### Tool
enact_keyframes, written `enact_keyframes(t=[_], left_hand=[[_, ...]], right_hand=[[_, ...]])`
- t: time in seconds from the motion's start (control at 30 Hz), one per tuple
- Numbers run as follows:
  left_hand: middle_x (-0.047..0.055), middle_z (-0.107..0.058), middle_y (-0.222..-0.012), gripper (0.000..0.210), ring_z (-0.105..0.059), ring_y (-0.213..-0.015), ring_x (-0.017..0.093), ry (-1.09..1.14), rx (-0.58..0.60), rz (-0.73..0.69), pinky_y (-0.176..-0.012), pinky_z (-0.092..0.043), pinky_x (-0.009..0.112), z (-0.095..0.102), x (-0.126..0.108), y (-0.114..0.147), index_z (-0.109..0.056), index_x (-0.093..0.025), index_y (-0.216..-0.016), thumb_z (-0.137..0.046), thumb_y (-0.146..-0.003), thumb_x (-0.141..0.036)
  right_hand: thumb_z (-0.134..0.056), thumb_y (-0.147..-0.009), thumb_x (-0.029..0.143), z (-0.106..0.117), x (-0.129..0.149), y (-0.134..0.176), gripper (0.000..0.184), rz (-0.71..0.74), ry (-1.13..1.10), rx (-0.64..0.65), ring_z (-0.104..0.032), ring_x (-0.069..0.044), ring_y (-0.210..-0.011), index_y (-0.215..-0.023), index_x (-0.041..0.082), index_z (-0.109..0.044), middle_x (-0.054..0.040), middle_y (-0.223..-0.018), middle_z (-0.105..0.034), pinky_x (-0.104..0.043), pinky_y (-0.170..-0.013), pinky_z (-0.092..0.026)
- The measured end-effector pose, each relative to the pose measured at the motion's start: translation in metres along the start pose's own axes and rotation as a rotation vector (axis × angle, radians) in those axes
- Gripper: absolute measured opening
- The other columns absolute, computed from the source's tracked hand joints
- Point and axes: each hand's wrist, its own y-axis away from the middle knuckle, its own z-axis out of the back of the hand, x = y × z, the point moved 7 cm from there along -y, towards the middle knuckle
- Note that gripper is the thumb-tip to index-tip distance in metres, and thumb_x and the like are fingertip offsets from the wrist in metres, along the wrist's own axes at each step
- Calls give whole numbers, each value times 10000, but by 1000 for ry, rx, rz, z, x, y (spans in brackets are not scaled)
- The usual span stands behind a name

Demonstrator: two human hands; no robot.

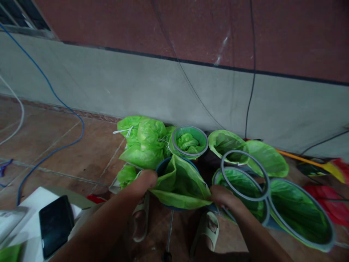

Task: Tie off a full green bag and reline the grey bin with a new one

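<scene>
My left hand (148,179) is closed on the left edge of a green plastic bag (182,182). My right hand (222,196) pinches the bag's opposite edge, so its mouth is stretched wide between the two. The bag hangs in a blue bin (160,166), whose rim shows behind it. Close beside my right hand, a loose grey ring (265,182) lies tilted over a green-lined bin (245,194); whether the hand touches the ring I cannot tell. Just behind the bag is another lined bin with a grey rim (190,156), with crumpled green plastic inside.
Tied green bags (144,142) are heaped against the wall (136,83). More lined bins (300,211) stand at right, near a yellow-orange handle (300,158) and red items. A phone (56,225) rests on a white box at lower left. A blue cable (49,153) crosses the tiles.
</scene>
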Motion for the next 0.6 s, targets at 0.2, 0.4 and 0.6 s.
enact_keyframes(t=[0.2,0.4,0.6], left_hand=[[105,-756,-950,382,-694,-963,329,-376,136,23,-876,-554,411,12,-28,15,-771,-172,-851,-872,-496,-271],[194,-664,-1218,592,-632,-1142,327,-240,-160,-102,-925,-528,402,32,-70,17,-618,-124,-1224,-678,-777,-507],[172,-682,-1174,423,-642,-1121,316,-232,-132,-232,-920,-531,412,-4,-85,5,-582,-114,-1232,-592,-850,-295]], right_hand=[[-627,-825,331,25,39,1,547,17,139,-345,-659,-302,-1092,-1320,122,-525,-192,-1180,-679,-364,-867,-491],[-552,-893,278,20,57,-11,407,26,152,-329,-671,-280,-1068,-1270,127,-521,-182,-1140,-683,-338,-850,-477],[-450,-905,121,12,62,-12,230,35,207,-337,-695,-262,-1001,-1109,111,-557,-167,-991,-717,-304,-762,-470]])
